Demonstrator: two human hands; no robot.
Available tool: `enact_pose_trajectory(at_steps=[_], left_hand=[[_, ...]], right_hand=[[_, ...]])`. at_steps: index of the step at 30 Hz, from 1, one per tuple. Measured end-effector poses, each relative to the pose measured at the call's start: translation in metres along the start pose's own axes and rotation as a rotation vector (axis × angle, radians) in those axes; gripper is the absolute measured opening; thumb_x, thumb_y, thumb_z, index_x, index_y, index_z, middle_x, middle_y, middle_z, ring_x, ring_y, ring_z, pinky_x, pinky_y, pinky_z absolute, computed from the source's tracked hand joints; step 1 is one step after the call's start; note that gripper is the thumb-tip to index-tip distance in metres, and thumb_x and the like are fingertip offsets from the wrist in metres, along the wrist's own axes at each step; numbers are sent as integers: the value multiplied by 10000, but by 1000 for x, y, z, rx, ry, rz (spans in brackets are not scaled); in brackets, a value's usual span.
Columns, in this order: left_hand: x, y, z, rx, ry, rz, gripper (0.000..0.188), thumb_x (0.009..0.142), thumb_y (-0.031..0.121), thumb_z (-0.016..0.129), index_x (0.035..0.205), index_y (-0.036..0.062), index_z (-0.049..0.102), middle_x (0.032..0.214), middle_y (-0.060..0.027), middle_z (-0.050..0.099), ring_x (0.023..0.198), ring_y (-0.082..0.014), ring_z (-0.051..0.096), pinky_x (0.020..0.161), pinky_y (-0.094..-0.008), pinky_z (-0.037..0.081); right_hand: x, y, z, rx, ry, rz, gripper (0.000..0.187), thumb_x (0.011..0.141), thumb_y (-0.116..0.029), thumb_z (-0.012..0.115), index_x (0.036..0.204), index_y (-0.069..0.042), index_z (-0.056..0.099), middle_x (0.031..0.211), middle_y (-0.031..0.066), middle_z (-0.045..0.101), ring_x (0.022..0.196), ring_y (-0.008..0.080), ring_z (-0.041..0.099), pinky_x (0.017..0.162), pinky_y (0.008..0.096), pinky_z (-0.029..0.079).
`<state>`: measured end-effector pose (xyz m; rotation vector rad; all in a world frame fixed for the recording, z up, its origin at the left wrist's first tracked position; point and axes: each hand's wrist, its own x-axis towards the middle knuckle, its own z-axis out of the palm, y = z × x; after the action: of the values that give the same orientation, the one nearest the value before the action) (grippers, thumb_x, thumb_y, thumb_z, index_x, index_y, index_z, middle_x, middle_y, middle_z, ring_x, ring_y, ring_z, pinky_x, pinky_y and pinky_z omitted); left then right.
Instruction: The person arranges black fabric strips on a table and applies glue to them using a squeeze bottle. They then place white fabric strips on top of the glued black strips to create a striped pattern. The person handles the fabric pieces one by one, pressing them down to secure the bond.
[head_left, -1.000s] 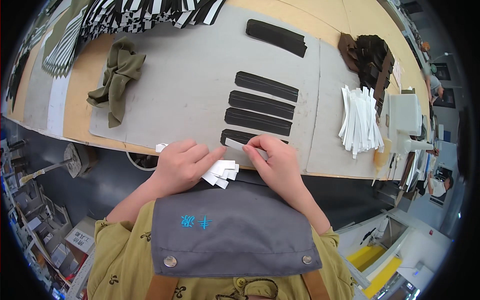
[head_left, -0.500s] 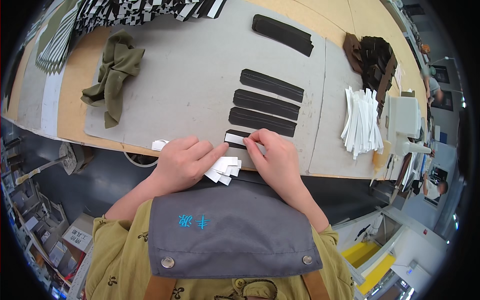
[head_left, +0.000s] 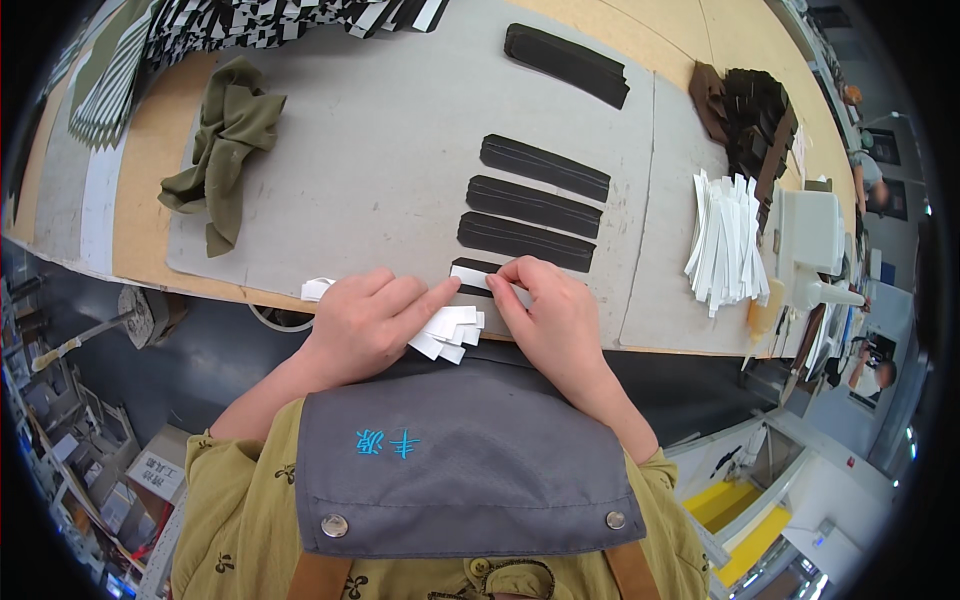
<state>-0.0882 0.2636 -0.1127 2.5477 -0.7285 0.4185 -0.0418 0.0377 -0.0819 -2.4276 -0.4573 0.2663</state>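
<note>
At the table's near edge a white strip (head_left: pixel 470 276) lies along a black fabric strip (head_left: pixel 478 264), the nearest of the black pieces. The thumb and forefinger of my right hand (head_left: pixel 552 312) pinch the white strip's right part. My left hand (head_left: pixel 362 325) is closed round a fanned bundle of white strips (head_left: pixel 448 333), whose ends stick out past its fingers. Its forefinger reaches out to the left end of the strip on the black piece. Just beyond lie three separate black strips (head_left: pixel 528 240) with a light line along each. My hands partly cover the nearest piece.
A stack of black strips (head_left: pixel 565 65) lies farther back. To the right are a white strip pile (head_left: pixel 728 240), dark brown cloth pieces (head_left: pixel 755 120) and a white container (head_left: pixel 808 232). Crumpled olive cloth (head_left: pixel 225 150) is at left; black-and-white strips (head_left: pixel 250 25) lie at far left.
My left forefinger has shifted slightly right, onto the left end of the white strip. The right hand keeps its pinch, nearly still.
</note>
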Motion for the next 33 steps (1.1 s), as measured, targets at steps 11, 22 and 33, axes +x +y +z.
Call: enact_pose_trajectory(at_steps=[11, 22, 33], left_hand=[[6, 1, 0, -24, -33, -31, 461, 715, 84, 681, 1169, 127, 751, 815, 41, 588, 671, -140, 547, 575, -295, 435], [8, 1, -1, -17, -32, -19, 481, 696, 84, 697, 1172, 124, 756, 802, 42, 585, 647, -134, 522, 567, -290, 425], [9, 2, 0, -17, -2, -1, 492, 711, 103, 695, 1196, 153, 755, 793, 56, 576, 634, -123, 510, 560, -277, 419]], right_hand=[[-8, 18, -18, -27, 31, 73, 202, 931, -250, 724, 877, -74, 641, 808, 62, 669, 703, 273, 641, 613, 389, 493], [-10, 27, -19, -63, 92, 82, 198, 922, -238, 730, 851, -81, 632, 772, 62, 674, 697, 281, 647, 596, 397, 484], [-9, 25, -17, -131, 102, 54, 208, 902, -233, 748, 828, -87, 621, 742, 56, 658, 681, 270, 639, 587, 397, 481]])
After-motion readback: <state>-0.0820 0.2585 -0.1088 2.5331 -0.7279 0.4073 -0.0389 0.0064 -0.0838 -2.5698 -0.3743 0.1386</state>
